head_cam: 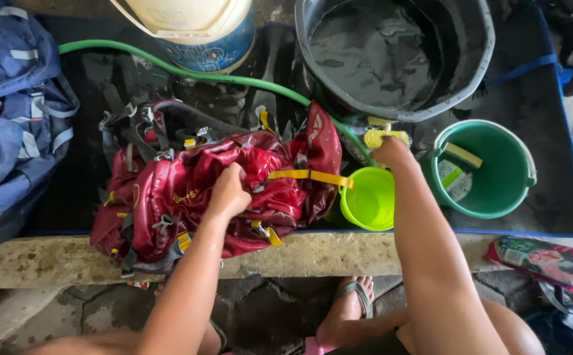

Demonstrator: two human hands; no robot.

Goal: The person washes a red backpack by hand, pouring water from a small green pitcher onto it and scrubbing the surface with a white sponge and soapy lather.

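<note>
While the left hand clutched the wet red backpack lying at the near edge of the black mat, the right hand, closed on a yellow brush above the lime bowl, would have scrubbed best with the fabric pulled taut.
</note>
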